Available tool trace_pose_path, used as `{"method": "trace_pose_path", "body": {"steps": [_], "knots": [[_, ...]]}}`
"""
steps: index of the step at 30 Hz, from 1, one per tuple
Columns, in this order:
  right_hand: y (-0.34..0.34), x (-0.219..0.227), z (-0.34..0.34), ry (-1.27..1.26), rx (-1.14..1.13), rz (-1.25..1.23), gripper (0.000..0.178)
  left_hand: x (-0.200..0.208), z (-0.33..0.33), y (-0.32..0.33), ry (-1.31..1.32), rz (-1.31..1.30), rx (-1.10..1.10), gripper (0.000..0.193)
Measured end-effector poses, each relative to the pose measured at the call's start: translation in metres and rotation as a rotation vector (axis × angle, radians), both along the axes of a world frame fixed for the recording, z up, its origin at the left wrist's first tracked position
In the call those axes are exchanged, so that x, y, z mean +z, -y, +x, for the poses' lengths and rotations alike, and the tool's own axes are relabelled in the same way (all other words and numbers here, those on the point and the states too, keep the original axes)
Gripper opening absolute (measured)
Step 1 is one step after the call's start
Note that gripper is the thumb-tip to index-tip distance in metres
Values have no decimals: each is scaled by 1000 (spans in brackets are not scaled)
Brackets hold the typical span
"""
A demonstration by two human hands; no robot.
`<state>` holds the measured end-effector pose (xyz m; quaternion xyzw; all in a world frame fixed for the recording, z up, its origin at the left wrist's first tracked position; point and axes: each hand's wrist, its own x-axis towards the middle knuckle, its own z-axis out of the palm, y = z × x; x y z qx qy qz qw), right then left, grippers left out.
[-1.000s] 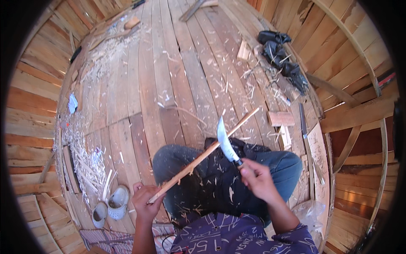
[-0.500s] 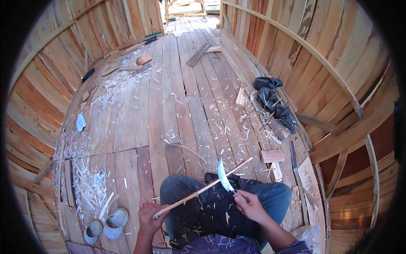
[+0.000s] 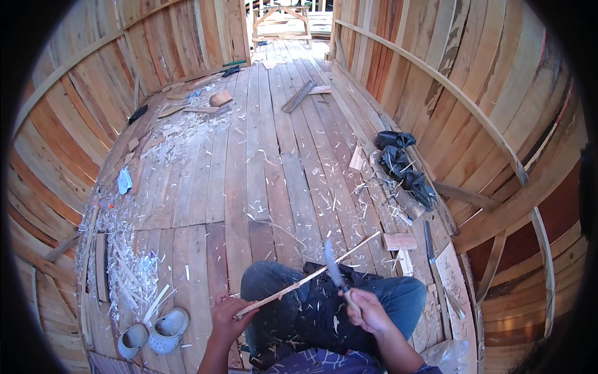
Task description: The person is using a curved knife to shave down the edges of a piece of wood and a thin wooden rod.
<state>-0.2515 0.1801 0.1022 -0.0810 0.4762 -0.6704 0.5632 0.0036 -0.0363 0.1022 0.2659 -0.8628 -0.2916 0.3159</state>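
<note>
Closed around the near end of a thin wooden stick, my left hand holds it beside my left knee. The stick slants up and away to the right, across my lap. My right hand grips a knife with a curved blade by its handle, over my right thigh. The blade points up and away and crosses the stick along its far half; whether the edge touches the wood I cannot tell. Pale shavings lie on the dark cloth over my lap.
Grey clogs stand at the lower left, near a pile of shavings. On the right lie black plastic bags, a wood block and a long dark-bladed tool. Farther off, boards rest on the plank floor between wooden walls.
The knife has shifted slightly right and nearer to me, its blade now a little blurred. The stick's far end has moved slightly right. The view has tilted a little.
</note>
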Motion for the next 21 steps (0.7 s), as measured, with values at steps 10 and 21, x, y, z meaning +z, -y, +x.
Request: {"method": "trace_pose_path", "body": {"steps": [10,21], "knots": [[-9,-10,-22,-307,154,169,24,8,2,-3,7,-46,10,19],[2,-27,-6,-51,-196,-27,29,3,1,-4,29,-58,-1,18]]}}
